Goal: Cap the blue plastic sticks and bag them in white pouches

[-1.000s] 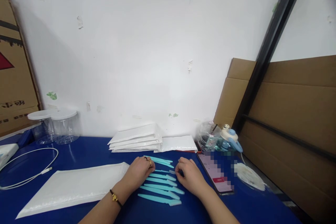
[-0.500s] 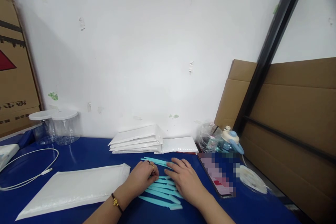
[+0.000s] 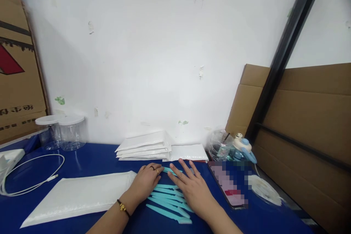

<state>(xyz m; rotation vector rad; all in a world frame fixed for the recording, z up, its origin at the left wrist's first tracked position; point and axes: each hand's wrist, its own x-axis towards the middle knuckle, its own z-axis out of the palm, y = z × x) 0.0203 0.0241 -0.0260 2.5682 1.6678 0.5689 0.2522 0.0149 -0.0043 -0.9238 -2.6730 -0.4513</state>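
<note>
Several turquoise eyebrow razors (image 3: 166, 196) lie side by side in a loose row on the blue table (image 3: 90, 170), their heads toward the right. My left hand (image 3: 148, 179) is closed at the left end of the farthest turquoise razors (image 3: 171, 170), its fingers curled and together over them. Across the right part of the row lies my right hand (image 3: 192, 186), palm down with fingers spread, covering some of the razor heads. A white padded mailer (image 3: 79, 197) lies flat left of my left hand.
Behind the hands are a stack of white padded mailers (image 3: 144, 146) and another mailer (image 3: 189, 152). A phone (image 3: 227, 186) and a round whitish item (image 3: 264, 190) lie right. Clear lidded jars (image 3: 71, 135) and a white cable (image 3: 33, 190) are left. Cardboard (image 3: 309, 128) borders the right.
My left hand has shifted a little left, over the left ends of the farthest razors. My right hand's fingers have spread wider. The view has turned slightly left.
</note>
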